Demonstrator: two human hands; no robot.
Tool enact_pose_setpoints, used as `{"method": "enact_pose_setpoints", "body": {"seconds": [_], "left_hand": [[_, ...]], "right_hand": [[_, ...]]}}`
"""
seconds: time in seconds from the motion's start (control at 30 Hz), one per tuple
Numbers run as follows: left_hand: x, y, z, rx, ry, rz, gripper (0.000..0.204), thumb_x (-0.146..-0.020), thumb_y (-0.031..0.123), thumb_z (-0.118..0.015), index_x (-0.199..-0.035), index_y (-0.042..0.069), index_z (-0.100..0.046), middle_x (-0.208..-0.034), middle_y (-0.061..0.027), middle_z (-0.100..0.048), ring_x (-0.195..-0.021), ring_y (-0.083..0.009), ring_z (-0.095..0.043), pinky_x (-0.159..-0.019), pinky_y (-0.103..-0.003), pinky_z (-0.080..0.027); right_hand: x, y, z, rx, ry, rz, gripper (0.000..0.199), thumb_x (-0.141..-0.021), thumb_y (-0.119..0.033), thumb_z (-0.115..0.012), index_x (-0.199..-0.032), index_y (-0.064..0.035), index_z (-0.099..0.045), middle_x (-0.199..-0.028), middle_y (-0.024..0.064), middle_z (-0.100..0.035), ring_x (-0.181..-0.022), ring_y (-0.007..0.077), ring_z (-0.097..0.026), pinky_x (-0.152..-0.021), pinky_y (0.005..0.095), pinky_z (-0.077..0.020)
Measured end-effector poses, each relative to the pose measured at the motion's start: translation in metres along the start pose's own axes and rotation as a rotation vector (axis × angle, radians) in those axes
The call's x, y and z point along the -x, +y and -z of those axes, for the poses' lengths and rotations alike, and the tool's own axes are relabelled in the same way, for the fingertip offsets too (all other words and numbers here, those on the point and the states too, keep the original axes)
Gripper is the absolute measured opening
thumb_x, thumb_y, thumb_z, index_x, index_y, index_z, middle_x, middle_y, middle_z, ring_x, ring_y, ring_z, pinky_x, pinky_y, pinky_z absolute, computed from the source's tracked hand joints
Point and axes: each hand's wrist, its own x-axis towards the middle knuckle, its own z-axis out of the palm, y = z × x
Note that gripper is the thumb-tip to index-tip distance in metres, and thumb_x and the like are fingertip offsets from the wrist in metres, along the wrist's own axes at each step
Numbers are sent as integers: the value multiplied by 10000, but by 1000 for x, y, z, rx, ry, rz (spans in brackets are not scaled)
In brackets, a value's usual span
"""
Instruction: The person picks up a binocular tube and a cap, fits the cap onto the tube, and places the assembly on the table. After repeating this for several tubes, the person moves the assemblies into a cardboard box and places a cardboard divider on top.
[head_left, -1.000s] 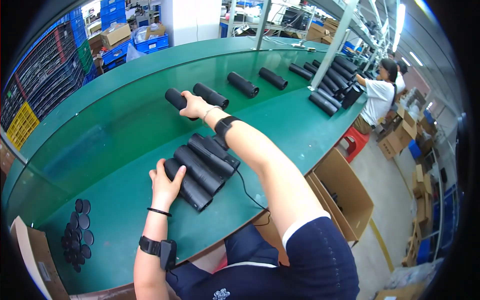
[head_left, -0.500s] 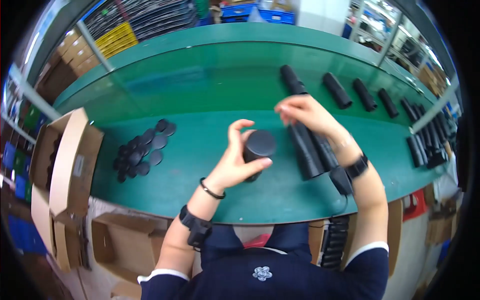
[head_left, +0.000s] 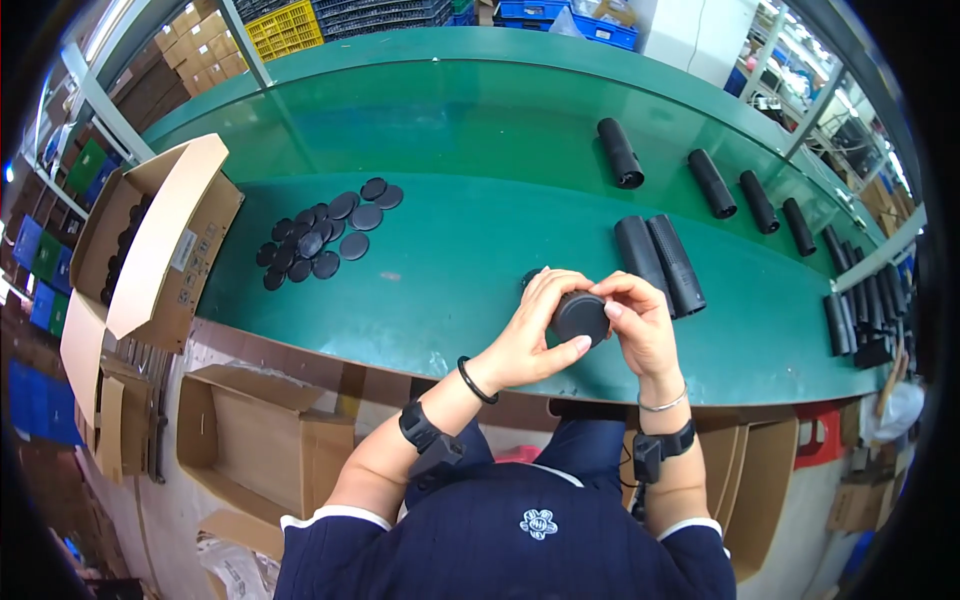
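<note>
A black tube [head_left: 579, 316] with its round end toward me is held over the near edge of the green table [head_left: 450, 270]. My left hand [head_left: 535, 335] wraps its left side and my right hand [head_left: 635, 325] grips its right side, fingers on the end cap. Two black tubes [head_left: 660, 262] lie side by side just beyond my right hand. A pile of several black round caps [head_left: 320, 240] lies on the table to the left.
More black tubes [head_left: 720, 183] lie spaced along the green belt, with a cluster [head_left: 860, 310] at the far right. An open cardboard box [head_left: 150, 235] with dark parts stands at the left; another open box [head_left: 265, 425] sits below the table edge.
Both hands have drawn the tube closer to the table's near edge, and the view has shifted left. The single tube stays held in both hands.
</note>
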Motion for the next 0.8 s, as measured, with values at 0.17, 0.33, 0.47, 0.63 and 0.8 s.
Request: {"method": "enact_pose_setpoints", "body": {"seconds": [0.17,0.33,0.47,0.63,0.8], "left_hand": [[8,-4,-6,-52,-19,-96,559,-788,278,-664,-1250,41,-457,-1224,-131,-492,-1204,-299,-432,-1065,-449,-294],[4,-7,-5,-61,29,-112,578,-795,309,-668,-1259,42,-451,-1217,-127,-503,-1160,-282,-479,-1026,-416,-355],[2,0,19,684,218,168,534,-806,302,-624,-1230,29,-445,-1201,-162,-538,-1158,-261,-532,-1011,-391,-418],[8,-10,43,1126,280,173,506,-832,334,-546,-1214,6,-490,-1186,-171,-567,-1163,-339,-539,-1016,-455,-431],[5,-35,53,1405,402,284,481,-923,369,-457,-1252,24,-523,-1212,-148,-579,-1182,-302,-527,-1022,-468,-418]], "right_hand": [[13,6,-3,40,17,38,117,-855,-40,-666,-969,-14,-668,-864,18,-593,-703,67,-541,-562,190,-442],[14,11,1,71,19,88,159,-874,-76,-661,-1016,-4,-674,-872,32,-592,-714,81,-541,-571,204,-443],[4,23,-1,334,-72,128,439,-866,-225,-672,-1228,13,-602,-1139,96,-559,-1070,178,-526,-879,301,-438],[14,25,-18,685,-155,88,723,-711,-179,-729,-1364,4,-477,-1298,150,-500,-1249,265,-454,-1076,359,-308],[4,33,-23,715,-156,118,775,-772,-82,-676,-1460,-28,-324,-1228,131,-536,-1162,210,-503,-1024,332,-358]]}}
